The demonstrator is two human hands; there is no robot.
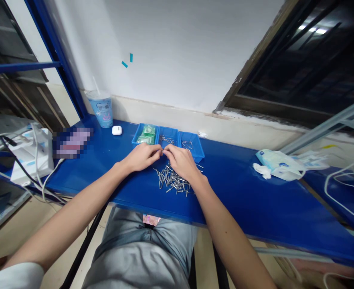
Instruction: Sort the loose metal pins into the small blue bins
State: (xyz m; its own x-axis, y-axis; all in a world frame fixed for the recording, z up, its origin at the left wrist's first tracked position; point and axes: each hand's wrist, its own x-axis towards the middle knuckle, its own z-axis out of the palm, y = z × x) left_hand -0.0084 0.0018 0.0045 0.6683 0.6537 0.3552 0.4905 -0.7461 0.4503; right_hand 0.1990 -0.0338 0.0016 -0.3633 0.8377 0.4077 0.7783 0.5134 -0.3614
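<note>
In the head view, the person's left hand [144, 155] and right hand [182, 161] meet just in front of the bins, thumbs and forefingers drawn narrow, tip to tip; something tiny may sit between them, but from here I can't tell what, or which hand has it. The slim metal pins [172, 182] lie in a loose, shiny heap on the table, straight and pointing every way, partly under the right hand.

Behind the hands stand three smooth blue plastic bins side by side: the left bin [135, 134] holds crinkly green-and-clear packets [147, 134], while the middle bin [169, 131] and the right bin [198, 153] each hold a few thin metal pieces.

The table [233, 188] is glossy, deep blue and long. Toward its left end are a tapered blue cup [104, 112] with a straw, a rounded white case [116, 130] and white cables; toward the right lies a soft, rumpled tissue pack [280, 164]. The pale wall [179, 48] carries two teal strips, and a dark window [297, 72] sits in a worn frame.
</note>
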